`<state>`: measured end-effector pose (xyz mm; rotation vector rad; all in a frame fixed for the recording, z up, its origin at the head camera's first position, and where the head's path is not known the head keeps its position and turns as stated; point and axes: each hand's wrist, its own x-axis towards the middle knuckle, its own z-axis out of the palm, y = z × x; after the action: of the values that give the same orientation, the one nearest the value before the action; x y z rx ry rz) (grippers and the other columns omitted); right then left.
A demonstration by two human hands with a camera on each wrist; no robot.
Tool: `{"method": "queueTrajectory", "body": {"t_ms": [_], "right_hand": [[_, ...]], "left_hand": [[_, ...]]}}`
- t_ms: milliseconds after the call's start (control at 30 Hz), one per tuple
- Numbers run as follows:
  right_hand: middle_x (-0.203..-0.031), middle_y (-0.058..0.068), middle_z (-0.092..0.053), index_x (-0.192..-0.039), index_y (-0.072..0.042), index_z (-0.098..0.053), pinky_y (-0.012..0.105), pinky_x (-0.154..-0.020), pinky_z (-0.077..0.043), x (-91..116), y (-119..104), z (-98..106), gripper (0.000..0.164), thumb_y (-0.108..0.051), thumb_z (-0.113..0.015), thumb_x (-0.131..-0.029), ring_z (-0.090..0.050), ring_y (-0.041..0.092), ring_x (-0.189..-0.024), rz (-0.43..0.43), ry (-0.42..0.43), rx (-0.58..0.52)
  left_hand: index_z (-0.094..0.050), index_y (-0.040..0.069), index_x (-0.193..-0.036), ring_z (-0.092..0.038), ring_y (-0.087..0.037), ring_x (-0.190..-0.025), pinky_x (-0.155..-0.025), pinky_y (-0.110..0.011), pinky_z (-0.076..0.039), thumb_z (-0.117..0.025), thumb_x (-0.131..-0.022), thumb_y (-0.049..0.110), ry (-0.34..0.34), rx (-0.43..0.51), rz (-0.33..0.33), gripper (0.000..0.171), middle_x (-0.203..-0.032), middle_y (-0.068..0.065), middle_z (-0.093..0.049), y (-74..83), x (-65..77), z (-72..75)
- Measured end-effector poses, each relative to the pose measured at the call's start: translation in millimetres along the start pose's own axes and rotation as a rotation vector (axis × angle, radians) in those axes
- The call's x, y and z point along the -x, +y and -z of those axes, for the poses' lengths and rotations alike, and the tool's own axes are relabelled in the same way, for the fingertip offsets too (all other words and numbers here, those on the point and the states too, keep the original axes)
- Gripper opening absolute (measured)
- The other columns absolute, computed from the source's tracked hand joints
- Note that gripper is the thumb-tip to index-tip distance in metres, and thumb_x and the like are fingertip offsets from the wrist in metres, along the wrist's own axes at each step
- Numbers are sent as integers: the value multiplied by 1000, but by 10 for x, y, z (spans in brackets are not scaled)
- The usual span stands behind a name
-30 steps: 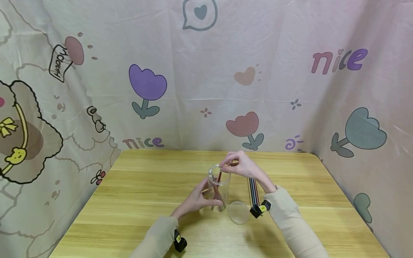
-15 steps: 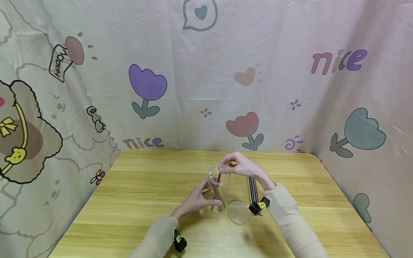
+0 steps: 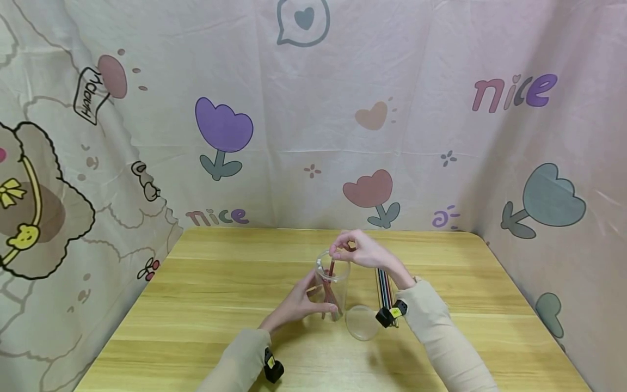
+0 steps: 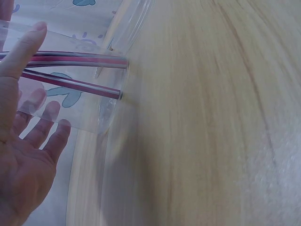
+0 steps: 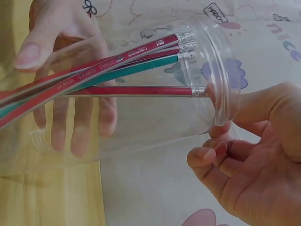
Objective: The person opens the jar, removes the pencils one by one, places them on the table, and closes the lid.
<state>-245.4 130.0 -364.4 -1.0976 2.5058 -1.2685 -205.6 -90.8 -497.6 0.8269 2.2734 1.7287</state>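
A tall clear plastic jar (image 3: 341,291) stands on the wooden table, held around its lower side by my left hand (image 3: 295,305), thumb in front and fingers behind. Inside it lean several pencils (image 5: 124,61), red and green with metal-capped ends. My right hand (image 3: 364,251) is at the jar's mouth, thumb and forefinger pinching the top end of a red pencil (image 5: 141,91) whose length is inside the jar. The pencils' lower ends show near the jar's base in the left wrist view, where my left fingers (image 4: 55,136) curve along the jar wall.
A round clear lid (image 3: 362,323) lies flat just right of the jar. Several more pencils (image 3: 384,291) lie side by side beyond it, partly covered by my right wrist and its black camera (image 3: 385,317). A printed curtain (image 3: 303,136) hangs behind the table (image 3: 220,283).
My right hand has shifted slightly left over the jar's mouth, still pinching the red pencil's end. The left hand and jar stay in place.
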Motion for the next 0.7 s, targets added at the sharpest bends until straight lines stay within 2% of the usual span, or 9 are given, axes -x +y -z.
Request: {"method": "queueTrajectory", "body": {"t_ms": [67, 300, 500, 600, 700], "right_hand": [[-97, 11, -70, -95, -5, -75, 25, -81, -49, -3, 4, 3, 7, -10, -71, -92, -57, 13, -90, 7, 8, 0], [-96, 14, -66, -94, -3, -77, 19, -67, -45, 18, 10, 50, 7, -6, -74, -88, -51, 18, -85, 28, 0, -44], [-93, 10, -58, -90, -2, -79, 20, -71, -44, 15, 17, 53, 5, -2, -77, -85, -49, 15, -90, 100, 29, -32], [-94, 11, -62, -89, -2, -79, 21, -74, -44, 5, 21, 45, 4, -1, -77, -85, -51, 14, -92, 148, 31, -3], [-96, 13, -70, -89, -4, -79, 22, -77, -43, 4, 13, 41, 4, -2, -77, -86, -53, 13, -93, 157, 26, 24]], "left_hand": [[-37, 22, -153, -45, -35, -143, -118, -57, -40, -84, -83, 21, 1, 0, 3, 85, -149, -8, -53, 4, 1, 0], [-37, 19, -154, -44, -35, -144, -118, -58, -39, -84, -83, 20, -2, -4, 6, 86, -152, -6, -51, 15, 2, 1], [-38, 14, -153, -44, -34, -144, -118, -57, -40, -84, -83, 19, -4, -1, 0, 84, -152, -6, -51, 13, 0, 1], [-37, 13, -153, -45, -35, -144, -118, -57, -40, -84, -83, 20, -2, -4, 5, 85, -154, -8, -49, 11, 2, 2], [-38, 14, -153, -45, -35, -143, -118, -57, -40, -84, -83, 21, 2, -10, 7, 85, -155, -8, -48, 15, 3, 3]]}}
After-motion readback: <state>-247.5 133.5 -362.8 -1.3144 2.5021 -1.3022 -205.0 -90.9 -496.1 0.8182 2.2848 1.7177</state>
